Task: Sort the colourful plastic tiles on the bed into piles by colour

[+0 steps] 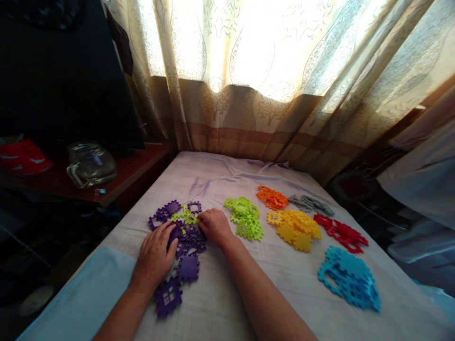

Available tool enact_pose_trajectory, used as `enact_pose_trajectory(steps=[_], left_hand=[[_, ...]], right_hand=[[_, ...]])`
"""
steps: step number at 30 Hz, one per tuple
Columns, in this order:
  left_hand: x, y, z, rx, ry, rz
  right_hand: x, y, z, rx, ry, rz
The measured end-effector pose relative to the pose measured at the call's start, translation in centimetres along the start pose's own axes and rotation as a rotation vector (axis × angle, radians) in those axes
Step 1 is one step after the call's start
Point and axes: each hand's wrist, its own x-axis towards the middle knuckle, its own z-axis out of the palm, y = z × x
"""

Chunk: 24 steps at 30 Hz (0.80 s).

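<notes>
Purple notched pieces [188, 267] lie in a loose pile at the left of the cloth-covered surface, with a few yellow-green pieces [185, 215] on top. My left hand [156, 253] rests on the left side of this pile, palm down, fingers spread, touching purple pieces. My right hand [215, 225] is at the pile's right edge, fingers bent together at the end of a yellow-green piece; its fingertips are partly hidden. Just right of my right hand sits a separate yellow-green pile [245, 218].
Piles of orange [272, 197], grey [311, 204], yellow [296, 229], red [341, 233] and blue pieces [350, 277] lie to the right. A glass jug [91, 163] stands on a brown table [131, 166] at left. Curtains [227, 113] hang behind.
</notes>
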Motion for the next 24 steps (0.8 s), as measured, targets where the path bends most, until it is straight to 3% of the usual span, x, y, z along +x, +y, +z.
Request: enact_pose_trajectory(steps=[5, 10, 14, 17, 19, 24], left_hand=[[0.2, -0.2, 0.0, -0.017, 0.028, 0.010], [0.3, -0.4, -0.1, -0.064, 0.076, -0.014], [0.4, -0.1, -0.5, -0.067, 0.075, -0.067], [0.8, 0.1, -1.2, -0.030, 0.053, -0.139], [1.3, 0.0, -1.7, 0.017, -0.003, -0.187], [3.2, -0.5, -3.0, 0.167, -0.300, -0.300]], right_hand=[[-1.5, 1.8, -0.7, 0.068, 0.191, 0.071], [-5.2, 6.2, -1.9, 0.078, 0.483, 0.174], [-8.8, 9.4, -1.8, -0.018, 0.569, 0.281], [-10.7, 10.2, -1.4, -0.055, 0.586, 0.293], [-11.6, 9.8, -1.2, -0.044, 0.608, 0.266], [-13.6, 7.4, -0.4, 0.034, 0.610, 0.137]])
